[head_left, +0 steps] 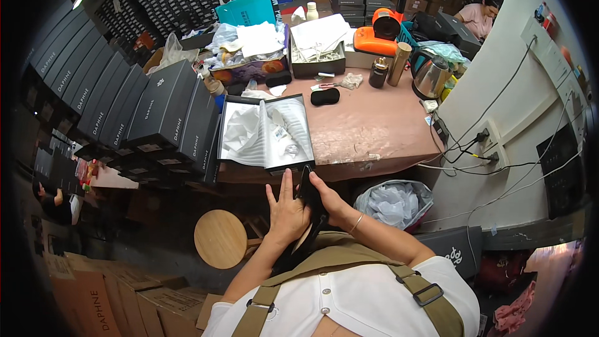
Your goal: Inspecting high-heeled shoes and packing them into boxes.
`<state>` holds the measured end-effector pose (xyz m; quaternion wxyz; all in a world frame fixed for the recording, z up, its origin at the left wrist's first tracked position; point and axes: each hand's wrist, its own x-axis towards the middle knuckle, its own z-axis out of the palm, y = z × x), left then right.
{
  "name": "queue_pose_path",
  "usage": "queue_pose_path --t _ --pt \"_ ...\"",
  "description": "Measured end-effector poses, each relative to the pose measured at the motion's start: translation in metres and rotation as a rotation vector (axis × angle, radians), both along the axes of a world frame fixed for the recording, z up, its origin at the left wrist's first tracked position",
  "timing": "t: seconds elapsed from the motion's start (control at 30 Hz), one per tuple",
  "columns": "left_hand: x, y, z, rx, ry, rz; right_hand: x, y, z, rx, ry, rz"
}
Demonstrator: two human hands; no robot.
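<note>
A black shoe [306, 195] with a pale inner surface stands between my two hands, in front of my body at the table's near edge. My right hand [334, 205] grips it from the right, thumb up near its top. Against its left side rests my left hand [288, 213], with several fingers stretched out and spread; part of its grip is hidden by the shoe. Just beyond my fingertips lies an open dark shoe box [311, 143], lined with white tissue paper [242, 126] and striped wrapping with a small white packet.
Dark shoe boxes [163, 109] are stacked at the left. On the pink-covered table [374, 128] stand a kettle [430, 75], a black bottle [379, 73] and a white-filled box [318, 68]. A lined bin [394, 205] and a round stool [220, 239] are below. Cables [465, 150] hang at right.
</note>
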<state>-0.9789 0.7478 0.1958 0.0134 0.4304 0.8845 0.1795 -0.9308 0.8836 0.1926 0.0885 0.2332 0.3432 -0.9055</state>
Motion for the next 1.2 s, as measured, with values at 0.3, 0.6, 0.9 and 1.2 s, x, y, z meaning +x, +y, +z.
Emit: queue_pose_path --t 0.3,0.6,0.9,1.2 --pt "-0.004 -0.005 0.005 0.012 -0.116 -0.011 -0.009 -0.005 -0.004 0.036 0.063 0.054" --pt "-0.026 0.016 -0.008 0.367 -0.471 -0.263 -0.002 0.01 -0.007 -0.018 0.116 -0.023" --pt "-0.032 0.033 -0.005 0.264 -0.565 -0.272 0.001 0.02 0.007 0.014 0.108 -0.086" --pt "-0.036 0.025 -0.002 0.124 -0.216 -0.159 -0.012 0.02 -0.006 0.0 0.095 -0.06"
